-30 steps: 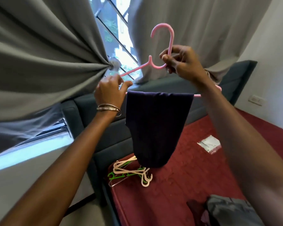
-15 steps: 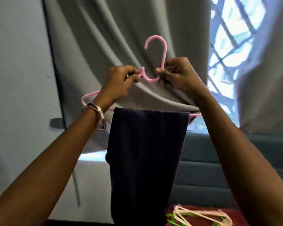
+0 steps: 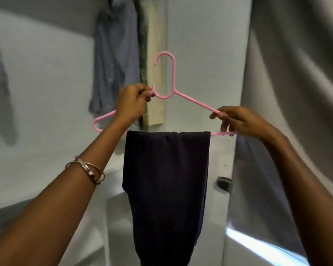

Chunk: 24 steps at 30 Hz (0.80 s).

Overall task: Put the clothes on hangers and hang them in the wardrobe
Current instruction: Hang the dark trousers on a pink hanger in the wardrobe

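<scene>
1. While the white open wardrobe (image 3: 190, 45) fills the view ahead, a grey-blue shirt (image 3: 113, 60) and a cream garment (image 3: 155, 73) hang inside it; its rail is out of sight above.
2. Folded over the hanger's bottom bar, the dark navy cloth garment (image 3: 165, 189) hangs straight down between the two forearms. It looks soft and light, and would likely slide along the smooth bar if tipped (so the bar is best kept level).
3. Held up before the wardrobe opening, the thin pink plastic hanger (image 3: 190, 98) is stiff but slender; the neck under the hook seems the surest place to hold it.
4. At that neck, the left hand (image 3: 132, 104) pinches the hanger with curled fingers; metal bangles (image 3: 88, 169) circle the wrist.
5. Gripping the right shoulder end, the right hand (image 3: 236, 121) has its fingers curled round the plastic.
6. Beside them on the right hangs a grey curtain (image 3: 296, 73).
</scene>
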Each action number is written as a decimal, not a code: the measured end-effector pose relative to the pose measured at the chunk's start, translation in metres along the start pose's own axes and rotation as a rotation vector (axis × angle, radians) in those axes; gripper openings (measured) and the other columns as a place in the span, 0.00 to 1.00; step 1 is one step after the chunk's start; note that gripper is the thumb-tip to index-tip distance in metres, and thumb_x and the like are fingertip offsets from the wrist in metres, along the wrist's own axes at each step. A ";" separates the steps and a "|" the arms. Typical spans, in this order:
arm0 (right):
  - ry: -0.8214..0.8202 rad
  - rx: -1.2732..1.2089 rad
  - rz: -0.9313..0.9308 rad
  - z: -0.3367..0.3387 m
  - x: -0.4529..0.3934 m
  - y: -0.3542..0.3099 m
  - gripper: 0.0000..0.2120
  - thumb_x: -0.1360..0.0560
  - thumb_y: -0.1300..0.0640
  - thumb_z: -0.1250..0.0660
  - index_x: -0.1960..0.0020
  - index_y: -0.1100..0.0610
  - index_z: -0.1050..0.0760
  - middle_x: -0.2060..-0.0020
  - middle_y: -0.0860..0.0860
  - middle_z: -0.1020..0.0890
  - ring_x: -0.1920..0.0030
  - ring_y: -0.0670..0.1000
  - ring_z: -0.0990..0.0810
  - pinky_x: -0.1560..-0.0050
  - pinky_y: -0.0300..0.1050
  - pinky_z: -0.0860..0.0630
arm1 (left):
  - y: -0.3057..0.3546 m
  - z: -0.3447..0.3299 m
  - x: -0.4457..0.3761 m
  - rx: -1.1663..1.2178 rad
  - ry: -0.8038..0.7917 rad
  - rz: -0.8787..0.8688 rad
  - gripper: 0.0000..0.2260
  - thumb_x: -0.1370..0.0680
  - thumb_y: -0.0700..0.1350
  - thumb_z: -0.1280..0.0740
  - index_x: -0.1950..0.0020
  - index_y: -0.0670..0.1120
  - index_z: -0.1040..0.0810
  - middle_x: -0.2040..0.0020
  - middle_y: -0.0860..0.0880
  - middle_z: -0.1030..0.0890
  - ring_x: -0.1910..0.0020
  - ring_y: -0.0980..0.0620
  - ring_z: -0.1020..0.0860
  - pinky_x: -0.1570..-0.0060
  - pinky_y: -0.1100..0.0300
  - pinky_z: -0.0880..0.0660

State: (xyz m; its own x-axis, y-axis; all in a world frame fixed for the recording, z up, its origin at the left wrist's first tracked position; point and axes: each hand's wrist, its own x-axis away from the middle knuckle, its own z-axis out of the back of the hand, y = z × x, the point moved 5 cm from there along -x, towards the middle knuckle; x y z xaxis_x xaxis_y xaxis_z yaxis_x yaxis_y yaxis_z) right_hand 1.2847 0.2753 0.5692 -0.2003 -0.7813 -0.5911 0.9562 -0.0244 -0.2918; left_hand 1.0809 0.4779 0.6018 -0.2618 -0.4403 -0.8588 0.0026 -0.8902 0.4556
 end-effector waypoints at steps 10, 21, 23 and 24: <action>0.562 0.105 0.221 -0.113 -0.225 -0.108 0.11 0.20 0.57 0.41 0.45 0.60 0.22 0.59 0.64 0.19 0.59 0.67 0.22 0.62 0.49 0.33 | -0.097 0.147 -0.116 -0.561 0.179 0.035 0.14 0.23 0.42 0.31 0.38 0.44 0.21 0.43 0.47 0.18 0.45 0.50 0.21 0.43 0.61 0.29; 0.740 0.033 0.351 -0.088 -0.420 -0.226 0.13 0.21 0.58 0.38 0.45 0.67 0.24 0.47 0.68 0.22 0.46 0.69 0.23 0.51 0.55 0.26 | -0.125 0.274 -0.213 -1.156 0.358 0.056 0.14 0.25 0.39 0.34 0.40 0.41 0.21 0.41 0.42 0.20 0.44 0.45 0.22 0.43 0.58 0.29; 0.772 0.002 0.338 -0.080 -0.447 -0.240 0.12 0.22 0.59 0.37 0.44 0.67 0.25 0.45 0.68 0.22 0.44 0.69 0.23 0.49 0.56 0.26 | -0.124 0.289 -0.229 -1.191 0.402 0.054 0.14 0.24 0.38 0.35 0.39 0.41 0.21 0.41 0.42 0.20 0.43 0.45 0.22 0.42 0.57 0.29; 0.788 -0.014 0.334 -0.075 -0.459 -0.247 0.12 0.22 0.60 0.36 0.43 0.66 0.25 0.44 0.67 0.22 0.43 0.69 0.24 0.47 0.56 0.26 | -0.124 0.296 -0.236 -1.204 0.430 0.051 0.14 0.24 0.38 0.34 0.39 0.41 0.21 0.40 0.42 0.20 0.42 0.45 0.22 0.41 0.56 0.28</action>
State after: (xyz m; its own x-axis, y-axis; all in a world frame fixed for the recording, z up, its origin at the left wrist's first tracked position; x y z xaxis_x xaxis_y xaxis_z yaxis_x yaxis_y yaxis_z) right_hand 1.1244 0.6866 0.8561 -0.0033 -0.0846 -0.9964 0.9898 0.1414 -0.0153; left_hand 0.8567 0.7269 0.8178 0.0956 -0.2789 -0.9555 0.9305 -0.3159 0.1853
